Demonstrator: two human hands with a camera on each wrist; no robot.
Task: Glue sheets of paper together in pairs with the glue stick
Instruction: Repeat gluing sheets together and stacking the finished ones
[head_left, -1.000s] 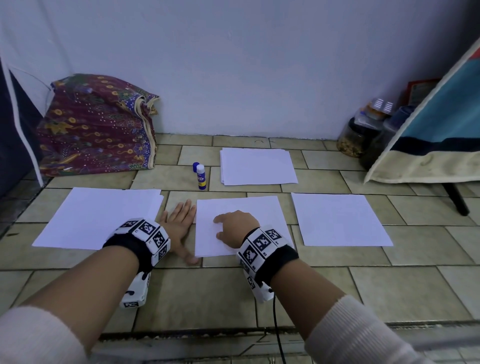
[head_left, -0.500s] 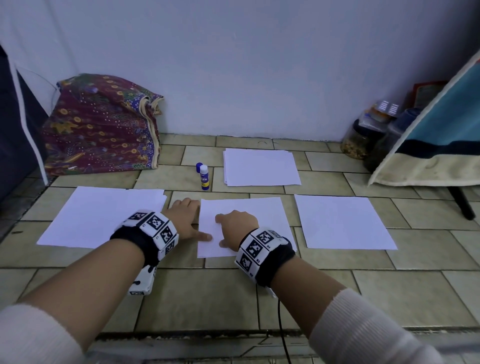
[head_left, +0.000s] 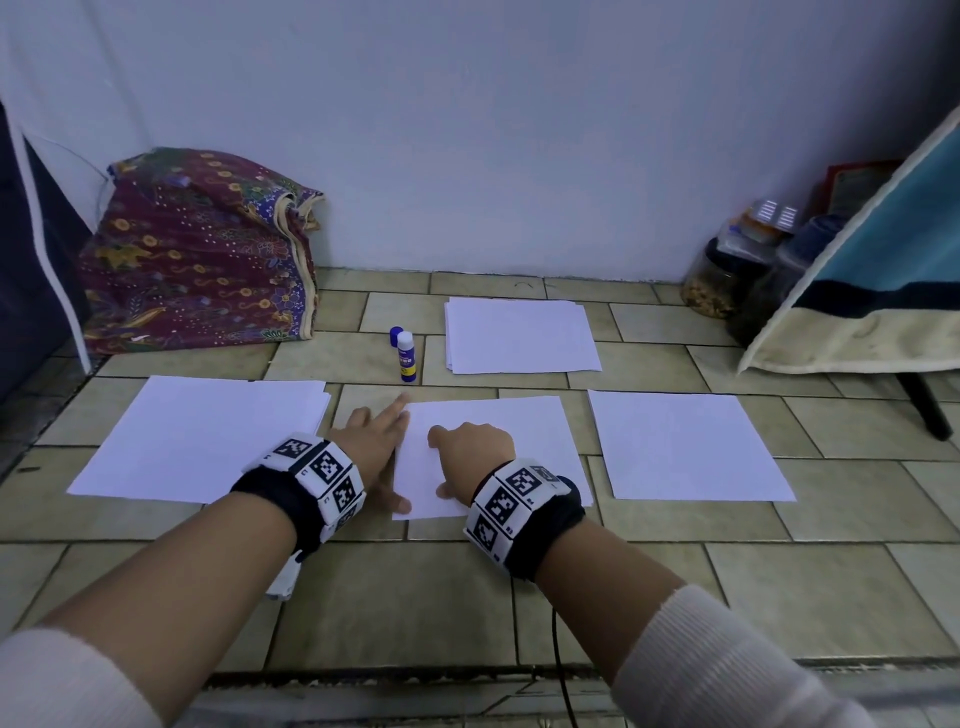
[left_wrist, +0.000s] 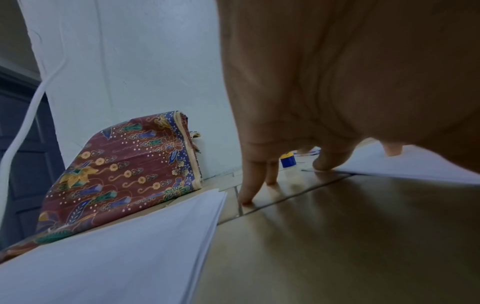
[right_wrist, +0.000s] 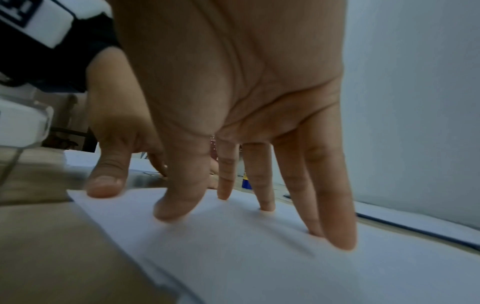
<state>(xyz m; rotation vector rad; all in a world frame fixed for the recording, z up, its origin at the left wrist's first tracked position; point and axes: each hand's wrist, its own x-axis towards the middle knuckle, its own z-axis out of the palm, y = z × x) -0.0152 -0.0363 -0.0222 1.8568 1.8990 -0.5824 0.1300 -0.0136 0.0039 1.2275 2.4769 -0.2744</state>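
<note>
Right hand (head_left: 470, 457) is pressing spread fingertips (right_wrist: 171, 211) on the white centre paper sheet (head_left: 509, 431); left hand (head_left: 371, 441), open, is resting flat at its left edge.

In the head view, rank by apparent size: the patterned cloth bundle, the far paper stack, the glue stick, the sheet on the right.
1. Patterned cloth bundle and sheet on the right: look alike, and the sheet is nearer the camera, so unranked.
2. Far paper stack.
3. Glue stick, clearly smallest.
</note>
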